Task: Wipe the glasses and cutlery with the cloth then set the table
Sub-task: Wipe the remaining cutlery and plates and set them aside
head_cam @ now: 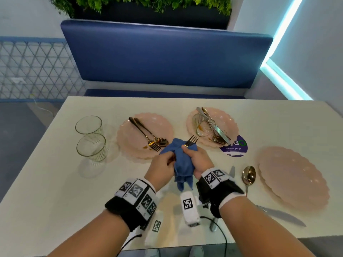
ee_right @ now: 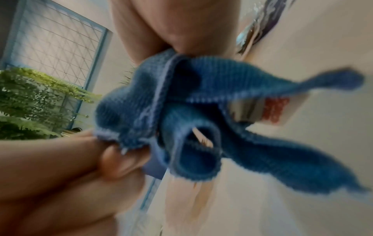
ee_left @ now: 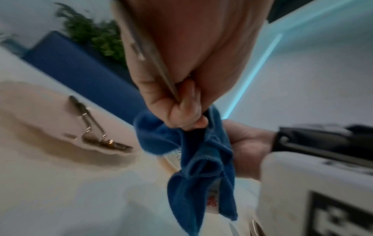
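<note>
Gripping blue cloth (head_cam: 182,160) around fork (head_cam: 191,141), both hands curled.

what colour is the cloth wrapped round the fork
Blue; the cloth around the fork shows best in the head view.

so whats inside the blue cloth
A fork: its tines poke out past the top of the blue cloth. The right hand grips the bundle, the left hand holds the handle end. The fork's middle is covered.

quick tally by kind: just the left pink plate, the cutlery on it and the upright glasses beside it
glasses: 2
plate: 1
fork: 1
spoon: 1
total: 5
</note>
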The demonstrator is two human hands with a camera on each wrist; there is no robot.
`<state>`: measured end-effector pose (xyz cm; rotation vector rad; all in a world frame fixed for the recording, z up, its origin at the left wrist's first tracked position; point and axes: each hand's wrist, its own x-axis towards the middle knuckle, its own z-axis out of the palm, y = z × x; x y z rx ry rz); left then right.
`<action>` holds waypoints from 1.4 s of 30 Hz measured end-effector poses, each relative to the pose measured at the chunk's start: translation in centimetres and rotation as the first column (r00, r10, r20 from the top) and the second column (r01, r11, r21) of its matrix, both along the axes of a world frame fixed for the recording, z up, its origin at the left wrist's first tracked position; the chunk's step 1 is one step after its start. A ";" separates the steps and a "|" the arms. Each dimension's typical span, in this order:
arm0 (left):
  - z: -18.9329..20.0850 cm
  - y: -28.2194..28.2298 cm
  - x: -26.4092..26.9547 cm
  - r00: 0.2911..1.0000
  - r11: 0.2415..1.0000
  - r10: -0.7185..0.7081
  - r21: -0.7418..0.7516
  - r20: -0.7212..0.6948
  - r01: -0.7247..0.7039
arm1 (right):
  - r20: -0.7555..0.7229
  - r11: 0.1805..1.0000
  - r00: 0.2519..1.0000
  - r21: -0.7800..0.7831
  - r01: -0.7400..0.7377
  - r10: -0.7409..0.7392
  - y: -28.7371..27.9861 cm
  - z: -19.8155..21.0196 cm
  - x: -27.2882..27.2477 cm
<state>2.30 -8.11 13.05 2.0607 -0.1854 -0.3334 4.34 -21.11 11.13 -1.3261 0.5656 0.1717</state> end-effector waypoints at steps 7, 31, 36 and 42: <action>1.4 0.5 1.7 0.998 0.996 -0.055 0.068 -0.012 0.056 | 0.195 0.816 0.981 -0.568 0.105 0.009 -2.4 1.6 2.7; 1.2 -3.4 0.3 0.982 0.989 -0.108 -0.113 -0.157 0.091 | -0.014 0.938 0.946 0.126 0.324 -0.325 -1.5 1.7 -2.4; 1.0 -4.5 0.7 0.851 0.988 -0.154 -0.057 -0.503 0.146 | 0.122 0.974 0.968 -0.033 0.225 -0.219 -2.6 1.7 -3.8; 2.9 -5.4 3.9 0.946 0.950 -0.021 -0.301 -0.323 -0.082 | 0.196 0.972 0.980 -0.225 0.074 -0.029 -4.9 2.1 -5.2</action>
